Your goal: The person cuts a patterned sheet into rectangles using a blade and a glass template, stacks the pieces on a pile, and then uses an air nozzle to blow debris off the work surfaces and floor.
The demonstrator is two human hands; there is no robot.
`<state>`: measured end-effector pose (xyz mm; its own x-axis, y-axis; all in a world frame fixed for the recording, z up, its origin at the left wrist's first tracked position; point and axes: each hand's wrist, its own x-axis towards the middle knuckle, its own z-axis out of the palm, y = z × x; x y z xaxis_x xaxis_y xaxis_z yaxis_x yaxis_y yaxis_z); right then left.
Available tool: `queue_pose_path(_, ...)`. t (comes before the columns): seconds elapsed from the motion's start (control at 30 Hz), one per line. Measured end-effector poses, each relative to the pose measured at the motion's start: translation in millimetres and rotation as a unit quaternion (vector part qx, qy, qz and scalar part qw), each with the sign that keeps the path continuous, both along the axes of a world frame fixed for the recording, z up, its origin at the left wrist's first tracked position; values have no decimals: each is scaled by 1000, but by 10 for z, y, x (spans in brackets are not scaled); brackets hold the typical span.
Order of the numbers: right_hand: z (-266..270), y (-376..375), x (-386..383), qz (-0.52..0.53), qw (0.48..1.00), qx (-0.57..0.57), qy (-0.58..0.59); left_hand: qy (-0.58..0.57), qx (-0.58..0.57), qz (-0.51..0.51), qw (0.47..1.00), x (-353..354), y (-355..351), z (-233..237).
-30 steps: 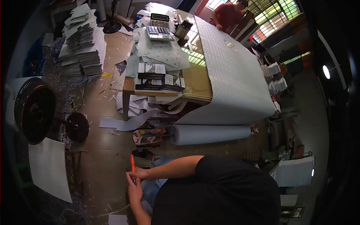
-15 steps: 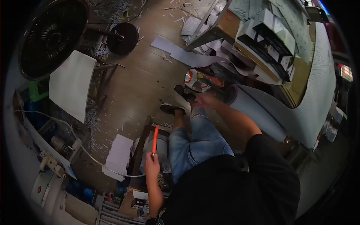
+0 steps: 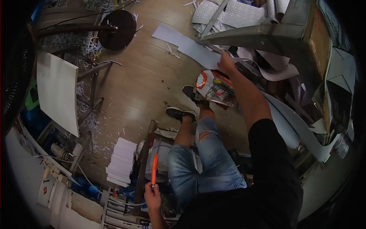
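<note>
My left hand [image 3: 153,195] is closed around an orange tool [image 3: 154,168] with a thin metal shaft pointing forward, away from me. Its exact kind does not show. My right hand [image 3: 226,64] is stretched out over the floor, a finger extended, above or beside a long white paper strip [image 3: 190,49]; contact cannot be made out. Nothing shows in its fingers. Below that arm, a white, orange and black packaged item [image 3: 215,87] lies beside my foot.
A curved white board [image 3: 57,91] rests on a frame at left, near a round black stand base [image 3: 117,29]. Stacked white paper [image 3: 121,160] lies front left. Paper shreds litter the floor. A table [image 3: 263,36] and rolled sheet [image 3: 282,124] are at right.
My right hand has left the area by my knee and foot and reached forward to the paper strip. My left hand, still holding the orange tool, appears lower in view. The view has shifted.
</note>
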<state>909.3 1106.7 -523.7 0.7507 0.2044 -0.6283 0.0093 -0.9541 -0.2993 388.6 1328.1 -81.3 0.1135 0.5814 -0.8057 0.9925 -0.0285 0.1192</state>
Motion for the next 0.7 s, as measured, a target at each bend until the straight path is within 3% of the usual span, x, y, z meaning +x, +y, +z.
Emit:
queue_pose_path(0.1, 373, -162, -118, 54, 992, -103, 55, -12, -6, -20, 1000, 111, -14, -2)
queue_pose_path(0.17, 467, -537, -194, 127, 982, -106, 89, -26, -15, -25, 999, 187, -1, 33)
queue_pose_path(0.23, 577, -1055, -294, 104, 993, -56, 28, -39, -25, -31, 998, 229, 16, 74)
queue_pose_path(0.3, 842, -1588, -177, 200, 978, -63, 9, -58, -31, -26, 997, 242, 40, 126)
queue_pose_path(0.33, 1173, -1680, -93, -24, 998, -37, 45, -63, -31, -26, 997, 287, 47, 144)
queue_pose_path(0.37, 1525, -1768, -37, -246, 966, -8, 80, -58, -27, -29, 998, 326, 59, 177)
queue_pose_path(0.43, 1770, -2289, 135, -143, 970, -105, -163, -59, -23, -33, 997, 354, 78, 212)
queue_pose_path(0.47, 1742, -3012, 344, 94, 873, -211, -429, -61, -23, -44, 997, 343, 95, 218)
queue_pose_path(0.5, 1637, -3547, 500, 317, 646, -289, -631, -64, -24, -56, 996, 334, 111, 208)
queue_pose_path(0.53, 1566, -3585, 514, 316, 645, -291, -633, -67, -24, -57, 996, 317, 127, 181)
queue_pose_path(0.57, 1512, -3643, 505, 360, 592, -375, -616, -73, -29, -53, 996, 291, 142, 149)
queue_pose_path(0.7, 1315, -3796, 392, 496, 327, -648, -477, -76, -35, -57, 995, 365, 127, 113)
